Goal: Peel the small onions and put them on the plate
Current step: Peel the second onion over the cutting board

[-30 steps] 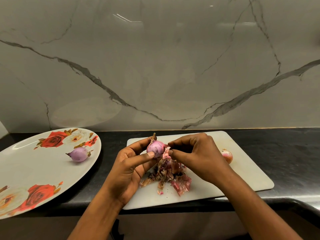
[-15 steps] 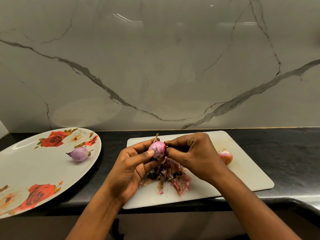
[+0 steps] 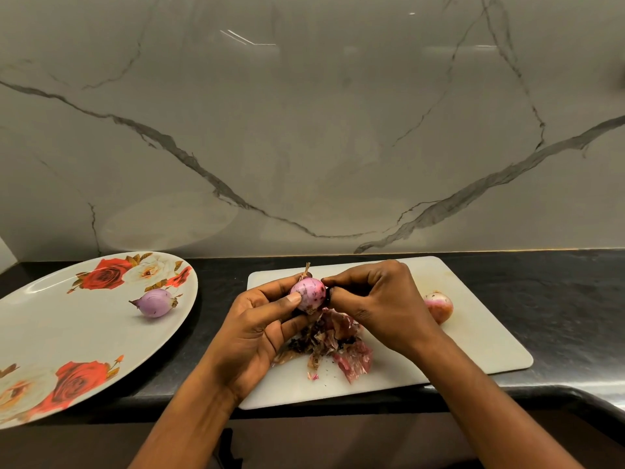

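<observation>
My left hand [image 3: 257,330] grips a small pink onion [image 3: 308,294] above the white cutting board [image 3: 473,343], its dry stem pointing up. The fingertips of my right hand [image 3: 378,302] pinch at the onion's right side, where a dark bit of skin shows. A heap of torn onion skins [image 3: 334,346] lies on the board just under both hands. One peeled purple onion [image 3: 156,302] rests on the large rose-patterned plate [image 3: 50,333] at the left. Another small onion [image 3: 439,305], with its skin on, lies on the board behind my right hand.
The board and plate sit on a black countertop [image 3: 558,299] whose front edge curves at the lower right. A marble wall [image 3: 304,130] rises right behind them. The plate overhangs the counter's front edge at the left.
The onion has turned slightly in my left hand and risen a little. My right fingertips have closed in on its right side. The plate and the other onions have not moved.
</observation>
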Demonstrator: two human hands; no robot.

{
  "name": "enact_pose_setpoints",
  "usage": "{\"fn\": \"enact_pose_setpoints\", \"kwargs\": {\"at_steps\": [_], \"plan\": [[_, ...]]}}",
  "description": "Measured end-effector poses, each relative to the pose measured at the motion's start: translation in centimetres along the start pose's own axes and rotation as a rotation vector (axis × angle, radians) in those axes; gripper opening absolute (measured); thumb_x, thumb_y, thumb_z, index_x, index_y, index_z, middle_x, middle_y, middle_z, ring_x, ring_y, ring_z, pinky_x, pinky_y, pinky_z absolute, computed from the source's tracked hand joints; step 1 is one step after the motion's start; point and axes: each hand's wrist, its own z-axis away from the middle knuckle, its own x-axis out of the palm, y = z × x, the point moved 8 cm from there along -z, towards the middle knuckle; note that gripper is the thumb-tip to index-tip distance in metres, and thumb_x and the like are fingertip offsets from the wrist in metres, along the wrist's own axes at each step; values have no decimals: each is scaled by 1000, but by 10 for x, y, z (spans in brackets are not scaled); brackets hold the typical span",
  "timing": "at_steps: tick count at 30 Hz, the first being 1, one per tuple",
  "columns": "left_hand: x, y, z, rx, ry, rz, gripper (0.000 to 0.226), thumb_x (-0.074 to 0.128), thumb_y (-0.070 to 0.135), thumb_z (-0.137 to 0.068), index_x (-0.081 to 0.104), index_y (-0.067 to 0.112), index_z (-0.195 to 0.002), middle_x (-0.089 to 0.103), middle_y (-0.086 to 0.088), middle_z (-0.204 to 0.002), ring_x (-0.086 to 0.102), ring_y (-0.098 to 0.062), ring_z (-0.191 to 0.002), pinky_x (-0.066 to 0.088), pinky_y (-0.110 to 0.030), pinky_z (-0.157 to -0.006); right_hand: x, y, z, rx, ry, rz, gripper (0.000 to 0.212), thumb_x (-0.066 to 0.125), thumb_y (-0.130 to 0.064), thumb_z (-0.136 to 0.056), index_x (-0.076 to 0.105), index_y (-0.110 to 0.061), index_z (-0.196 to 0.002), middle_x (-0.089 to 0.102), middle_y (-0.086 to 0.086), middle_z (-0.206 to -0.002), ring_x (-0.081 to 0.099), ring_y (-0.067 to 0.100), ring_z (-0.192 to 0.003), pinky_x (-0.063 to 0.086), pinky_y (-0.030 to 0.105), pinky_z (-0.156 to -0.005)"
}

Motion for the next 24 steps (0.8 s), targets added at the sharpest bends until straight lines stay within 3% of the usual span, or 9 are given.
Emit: {"fn": "enact_pose_setpoints", "kwargs": {"at_steps": [5, 7, 9, 12, 19, 24], "plan": [[-1, -1, -1, 7, -15, -5, 39, 64, 3, -93, 69, 0, -131, 70, -24, -131, 68, -39, -124, 58, -41, -101, -1, 5, 2, 6, 25, -16, 18, 79, -13, -91, 82, -22, -106, 79, -17, -91, 76, -1, -84, 62, 18, -76], [0, -1, -1, 9, -12, -7, 40, 65, 3, -92, 69, 0, -132, 71, -24, -130, 69, -38, -123, 59, -40, -100, 0, 3, 3, 8, 17, -47, 17, 81, -25, -89, 82, -23, -106, 79, -16, -91, 76, 0, -84, 61, 16, -74], [0, 0, -1, 10, -8, -13, 42, 66, 4, -90, 68, 0, -132, 72, -24, -129, 71, -36, -120, 61, -38, -98, 1, -1, 4, 6, 15, -68, 30, 81, -41, -82, 82, -23, -106, 80, -14, -92, 76, 0, -84, 61, 17, -73], [0, 0, -1, 6, -13, -10, 42, 66, 3, -89, 69, 0, -131, 72, -24, -129, 71, -36, -120, 61, -37, -97, 1, -4, 4, 9, 1, -78, 39, 77, -48, -77, 82, -23, -106, 80, -16, -91, 76, 0, -83, 60, 16, -72], [-1, -2, -1, -12, -29, 6, 32, 70, 5, -92, 75, 3, -124, 71, -25, -130, 69, -39, -122, 59, -41, -100, -2, 3, 3, 4, 30, -43, 15, 82, -16, -89, 83, -21, -103, 80, -16, -88, 76, 2, -80, 61, 17, -71], [-2, -3, -2, -13, -31, 20, 43, 75, 7, -87, 72, 2, -129, 69, -25, -132, 67, -41, -125, 57, -43, -102, -2, 5, 2, 7, 27, -36, 16, 78, -15, -92, 82, -21, -105, 79, -17, -89, 76, 0, -82, 60, 15, -72]]}}
